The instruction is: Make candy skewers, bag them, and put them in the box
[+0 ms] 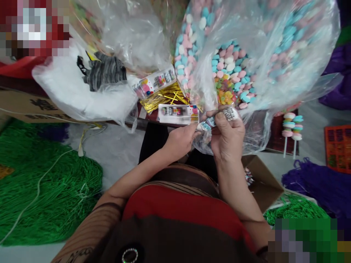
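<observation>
A small printed plastic wrapper (207, 124) is stretched between my two hands, above the edge of the table. My right hand (228, 133) pinches it between thumb and curled fingers, with a crumpled white printed end (230, 114) showing past the thumb. My left hand (182, 140) comes from the other side, its fingers closed at the wrapper's left end. What is inside the wrapper I cannot make out. Just left of the hands lies a stack of printed wrappers (178, 114). Behind it are gold twist ties (164, 96) and another wrapper stack (156, 82).
Clear bags of pink, blue and white candies (233, 62) fill the back right, with gummy candies (226, 91) in front. Candy skewers (289, 126) lie at the table's right end. A striped grey glove (105, 71) rests on a white bag (68, 95). Below right stands a cardboard box (263, 179).
</observation>
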{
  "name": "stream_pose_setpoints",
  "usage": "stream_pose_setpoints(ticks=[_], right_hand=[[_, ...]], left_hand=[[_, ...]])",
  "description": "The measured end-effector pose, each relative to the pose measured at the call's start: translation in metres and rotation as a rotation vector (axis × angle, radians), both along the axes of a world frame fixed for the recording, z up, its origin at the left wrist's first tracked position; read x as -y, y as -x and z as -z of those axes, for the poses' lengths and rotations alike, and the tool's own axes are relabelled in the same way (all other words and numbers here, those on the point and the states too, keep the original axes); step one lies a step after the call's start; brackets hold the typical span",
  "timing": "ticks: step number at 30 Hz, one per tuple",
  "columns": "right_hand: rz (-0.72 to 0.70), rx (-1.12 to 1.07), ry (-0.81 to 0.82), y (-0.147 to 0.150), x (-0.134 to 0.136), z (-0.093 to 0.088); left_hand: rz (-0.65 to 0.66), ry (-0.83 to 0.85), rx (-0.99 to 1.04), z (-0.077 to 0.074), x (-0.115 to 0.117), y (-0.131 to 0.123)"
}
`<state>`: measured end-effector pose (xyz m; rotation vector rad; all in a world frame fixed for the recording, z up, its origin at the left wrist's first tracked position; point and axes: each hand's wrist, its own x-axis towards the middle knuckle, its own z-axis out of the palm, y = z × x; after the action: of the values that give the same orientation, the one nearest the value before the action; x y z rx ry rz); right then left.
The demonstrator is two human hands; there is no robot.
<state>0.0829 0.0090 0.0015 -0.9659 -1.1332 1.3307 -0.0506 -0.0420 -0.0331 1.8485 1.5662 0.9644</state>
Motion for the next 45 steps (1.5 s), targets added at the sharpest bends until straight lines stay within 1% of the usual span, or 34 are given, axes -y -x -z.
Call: stream_pose_setpoints(ticks=[1, 3, 5, 7, 9, 10, 12, 14, 16, 18, 23, 28, 32, 36, 38, 42, 45], right_hand=[[-0.007, 0.017, -0.006, 0.005, -0.002, 0.001], [-0.064, 0.057, -0.007, 0.013, -0.008, 0.002], [-0.161, 0.117, -0.021, 0.02, -0.018, 0.001], [-0.244, 0.22, -0.077, 0.027, -0.033, 0.001], [-0.277, 0.41, -0.174, 0.035, -0.051, 0.002], [-0.277, 0.55, -0.221, 0.04, -0.061, 0.003], [-0.269, 0.898, -0.28, 0.051, -0.078, 0.006], [-0.277, 1.226, -0.3, 0.062, -0.09, 0.01], [-0.287, 1.429, -0.328, 0.072, -0.096, 0.015], [-0.288, 1.514, -0.365, 0.079, -0.098, 0.019], [-0.293, 1.591, -0.316, 0.082, -0.102, 0.022], [-0.274, 1.57, -0.323, 0.076, -0.104, 0.02], [-0.213, 1.496, -0.329, 0.07, -0.104, 0.02], [-0.194, 1.433, -0.329, 0.065, -0.106, 0.023], [-0.185, 1.367, -0.321, 0.064, -0.108, 0.024], [-0.156, 1.219, -0.271, 0.061, -0.111, 0.025], [-0.131, 1.16, -0.234, 0.059, -0.109, 0.024]], left_hand=[[-0.009, -0.018, 0.034, 0.003, 0.0, 0.004], [-0.021, 0.01, 0.198, 0.005, 0.0, 0.013], [-0.037, 0.114, 0.482, 0.005, 0.001, 0.023], [-0.101, 0.216, 0.832, 0.002, 0.001, 0.033], [-0.218, 0.268, 1.127, -0.003, 0.001, 0.043], [-0.283, 0.277, 1.228, -0.006, 0.001, 0.047], [-0.381, 0.293, 1.345, -0.013, 0.0, 0.055], [-0.428, 0.306, 1.41, -0.018, 0.0, 0.06], [-0.443, 0.313, 1.453, -0.02, 0.0, 0.062], [-0.442, 0.32, 1.486, -0.019, -0.001, 0.063], [-0.413, 0.341, 1.521, -0.014, -0.001, 0.062], [-0.395, 0.353, 1.527, -0.013, -0.002, 0.062], [-0.399, 0.354, 1.539, -0.013, -0.002, 0.061], [-0.407, 0.384, 1.53, -0.014, -0.003, 0.06], [-0.417, 0.394, 1.52, -0.016, -0.004, 0.06], [-0.423, 0.39, 1.515, -0.016, -0.004, 0.059], [-0.419, 0.387, 1.517, -0.013, -0.005, 0.059]])
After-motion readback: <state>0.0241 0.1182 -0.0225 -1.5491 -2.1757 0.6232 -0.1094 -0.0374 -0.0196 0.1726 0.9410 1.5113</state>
